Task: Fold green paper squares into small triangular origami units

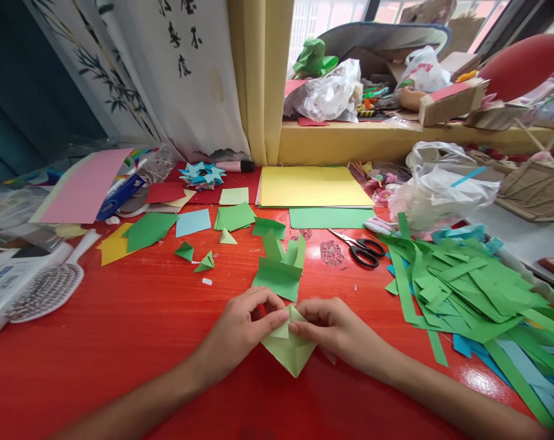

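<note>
A light green folded paper piece point(289, 351) lies on the red table point(134, 324) near the front middle. My left hand point(242, 327) pinches its upper left part, fingers curled and thumb pressed on a flap. My right hand point(334, 327) pinches its upper right part, fingertips meeting the left hand's at the top fold. Just beyond the hands sits a larger folded green paper shape point(279, 269) with upright flaps. Two small green folded triangles point(198, 256) rest further left.
Black-handled scissors point(361, 247) lie to the right of centre. A heap of green and blue paper strips point(469, 293) fills the right side. Yellow sheets point(311, 186), green squares point(234, 216), a pink sheet point(84, 186), a hairbrush point(47, 290) and plastic bags point(437, 183) surround the work area.
</note>
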`<action>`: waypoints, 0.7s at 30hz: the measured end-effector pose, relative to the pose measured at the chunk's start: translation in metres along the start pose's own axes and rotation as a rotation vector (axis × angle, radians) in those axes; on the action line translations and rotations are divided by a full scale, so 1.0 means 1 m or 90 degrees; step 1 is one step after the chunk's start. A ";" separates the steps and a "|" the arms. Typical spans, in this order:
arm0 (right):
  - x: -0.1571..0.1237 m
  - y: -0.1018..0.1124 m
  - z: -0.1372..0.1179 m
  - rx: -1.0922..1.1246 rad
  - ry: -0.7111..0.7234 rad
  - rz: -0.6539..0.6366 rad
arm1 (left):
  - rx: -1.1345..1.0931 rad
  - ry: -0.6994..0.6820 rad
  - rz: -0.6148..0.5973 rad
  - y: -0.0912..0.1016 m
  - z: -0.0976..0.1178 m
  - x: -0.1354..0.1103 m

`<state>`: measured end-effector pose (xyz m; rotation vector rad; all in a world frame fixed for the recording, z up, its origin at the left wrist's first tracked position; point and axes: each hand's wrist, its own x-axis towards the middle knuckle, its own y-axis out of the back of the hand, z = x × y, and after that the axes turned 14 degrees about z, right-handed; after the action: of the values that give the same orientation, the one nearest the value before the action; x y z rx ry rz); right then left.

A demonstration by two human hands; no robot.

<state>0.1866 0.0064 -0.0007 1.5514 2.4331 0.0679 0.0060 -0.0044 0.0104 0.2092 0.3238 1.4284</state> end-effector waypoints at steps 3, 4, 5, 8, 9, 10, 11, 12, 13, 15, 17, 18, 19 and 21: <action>0.001 0.002 0.001 0.009 -0.015 -0.024 | -0.043 0.017 -0.018 0.001 0.000 0.001; 0.001 0.003 0.002 0.014 -0.016 -0.028 | -0.056 0.024 -0.018 0.000 -0.001 0.001; 0.001 0.003 0.002 0.017 -0.018 -0.031 | -0.068 0.031 -0.019 0.000 -0.001 0.001; 0.002 0.002 0.003 0.024 -0.025 -0.036 | -0.087 0.041 -0.014 -0.001 -0.001 0.000; 0.002 0.001 0.003 0.029 -0.027 -0.039 | -0.087 0.041 -0.009 -0.002 -0.002 0.000; 0.002 0.001 0.003 0.036 -0.025 -0.041 | -0.087 0.041 -0.002 -0.002 -0.002 0.000; 0.002 0.000 0.003 0.043 -0.022 -0.042 | -0.085 0.041 0.004 -0.002 -0.001 -0.001; 0.002 0.000 0.002 0.050 -0.018 -0.037 | -0.083 0.043 0.006 -0.002 -0.001 -0.001; 0.003 0.000 0.002 0.061 -0.018 -0.028 | -0.079 0.047 0.006 -0.002 -0.001 -0.001; 0.003 0.000 0.001 0.092 -0.029 -0.005 | -0.063 0.050 0.003 -0.001 -0.001 -0.001; 0.004 0.001 0.000 0.131 -0.048 0.026 | -0.044 0.044 0.006 0.000 -0.002 0.000; 0.004 0.002 -0.001 0.148 -0.055 0.043 | -0.042 0.041 0.008 0.001 -0.002 0.000; 0.004 0.002 -0.001 0.159 -0.058 0.058 | -0.047 0.040 0.010 0.001 -0.003 0.001; 0.005 0.003 0.000 0.171 -0.057 0.076 | -0.072 0.049 0.022 0.001 -0.004 0.002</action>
<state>0.1870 0.0117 -0.0007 1.7680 2.3545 -0.3126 0.0039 -0.0025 0.0065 0.0678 0.3021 1.4871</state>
